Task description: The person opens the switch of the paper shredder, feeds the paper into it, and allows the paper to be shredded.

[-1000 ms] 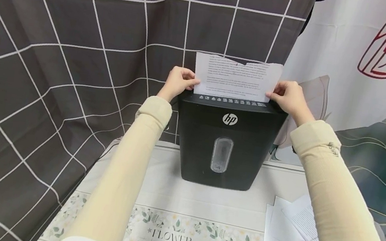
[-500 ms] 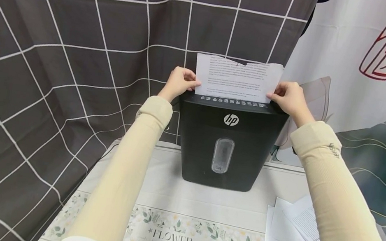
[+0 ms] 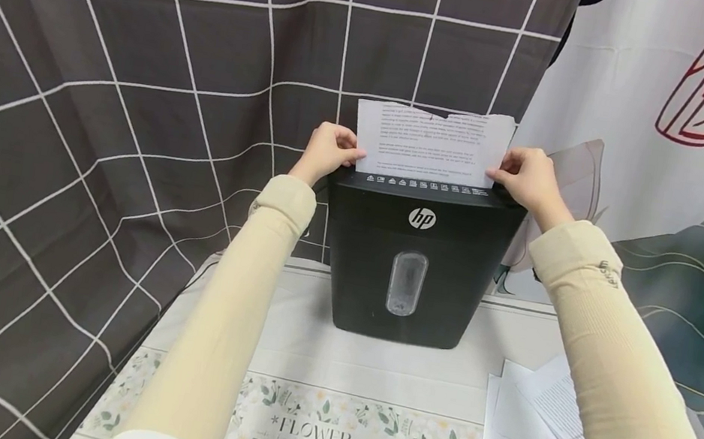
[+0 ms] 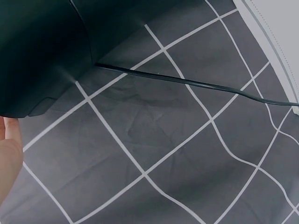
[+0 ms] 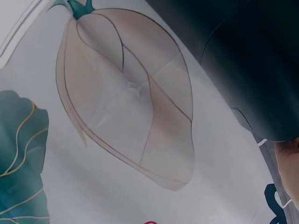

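Observation:
A printed sheet of paper (image 3: 433, 144), torn along its top edge, stands upright with its lower edge at the top of a black HP paper shredder (image 3: 374, 253). My left hand (image 3: 328, 149) pinches the sheet's left side between thumb and fingers, just over the shredder's top. On the opposite side my right hand (image 3: 528, 176) pinches the sheet's right edge at about the same height. The sheet's bottom end is hidden behind the shredder's front lip. Only a bit of each hand shows at the edge of its wrist view, beside the shredder's dark body.
Several loose papers (image 3: 516, 419) lie on the table at the right, partly behind the right sleeve. A floral mat (image 3: 320, 435) covers the table's front. A black cord (image 4: 187, 81) runs from the shredder past the grey checked curtain (image 3: 215, 40).
The head view has shifted very slightly. Both hands keep their hold on the sheet, and its height above the shredder looks nearly the same.

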A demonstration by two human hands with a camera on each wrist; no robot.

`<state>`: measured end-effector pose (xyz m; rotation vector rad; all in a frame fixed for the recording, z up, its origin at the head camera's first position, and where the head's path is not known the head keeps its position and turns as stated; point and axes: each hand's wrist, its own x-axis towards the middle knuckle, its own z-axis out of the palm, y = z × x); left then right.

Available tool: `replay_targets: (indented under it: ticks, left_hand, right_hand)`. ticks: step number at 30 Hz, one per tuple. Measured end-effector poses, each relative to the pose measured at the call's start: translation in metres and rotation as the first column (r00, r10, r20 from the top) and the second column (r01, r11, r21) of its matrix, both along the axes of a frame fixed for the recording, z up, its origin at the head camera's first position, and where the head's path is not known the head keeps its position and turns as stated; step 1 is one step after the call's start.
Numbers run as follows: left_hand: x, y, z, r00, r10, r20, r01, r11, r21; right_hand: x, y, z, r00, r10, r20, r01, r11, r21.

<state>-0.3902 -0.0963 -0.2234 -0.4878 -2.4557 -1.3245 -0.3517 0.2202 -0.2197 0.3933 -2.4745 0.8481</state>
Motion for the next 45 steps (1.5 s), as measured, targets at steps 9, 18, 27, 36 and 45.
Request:
replay_targets:
  ticks: [9, 18, 27, 36, 45]
  left_hand:
    - [0.002, 0.002, 0.002, 1.0, 0.01, -0.015, -0.01, 0.999, -0.041]
    - [0.005, 0.002, -0.003, 0.997, 0.036, -0.063, -0.046, 0.986, -0.162]
    - [0.004, 0.004, -0.002, 0.998, 0.015, -0.053, -0.02, 0.995, -0.097]
    - [0.003, 0.009, 0.002, 0.998, -0.016, -0.064, 0.014, 0.999, -0.031]
    - [0.003, 0.014, 0.001, 0.998, -0.046, -0.052, 0.045, 0.999, -0.024]
  right_hand:
    - [0.002, 0.0, 0.0, 1.0, -0.004, 0.02, 0.003, 0.999, 0.032]
    - [0.002, -0.003, -0.006, 1.0, -0.001, 0.03, -0.001, 0.998, 0.064]
    - [0.0, -0.003, -0.004, 1.0, 0.008, -0.011, -0.007, 1.0, 0.011]
    - [0.001, -0.005, 0.0, 0.999, 0.048, -0.014, -0.049, 0.995, -0.09]
    - [0.002, -0.01, -0.002, 0.998, 0.066, -0.008, -0.066, 0.993, -0.101]
